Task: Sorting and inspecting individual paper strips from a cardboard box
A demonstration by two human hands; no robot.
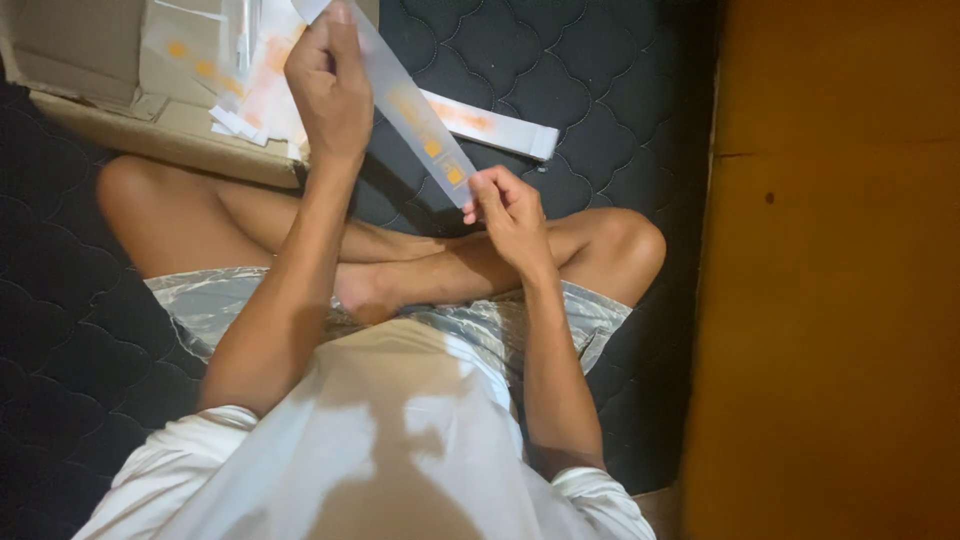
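Seemingly mid-handling, the person sits cross-legged on a dark quilted mattress (560, 90) and holds a long white strip (415, 110) with small orange squares printed along it, stretched at a slant between both hands above the knees. In the one head view, the left hand (328, 85) is raised and closed around the upper part of the strip, thumb pressed on its face and fingers curled behind, so its hold looks firm. The right hand (510, 210) sits lower, its fingertips pinched at the strip's bottom end, right beside the last orange square; whether they grip the strip itself or pick at something on its surface is too small to tell. A second strip (490, 125) of the same kind lies flat on the mattress just beyond the held one, well apart from either hand. At the upper left an open cardboard box (100, 110) rests against the left knee, with more white and orange sheets (255, 70) piled inside and spilling over its edge. A wooden surface (830, 300) fills the right side. Judging by the pinch at the lower end, the step in hand looks like working at that end of the strip, peeling or separating something there. That would call for the upper hand to keep the strip taut while the lower fingertips work finely at the edge.
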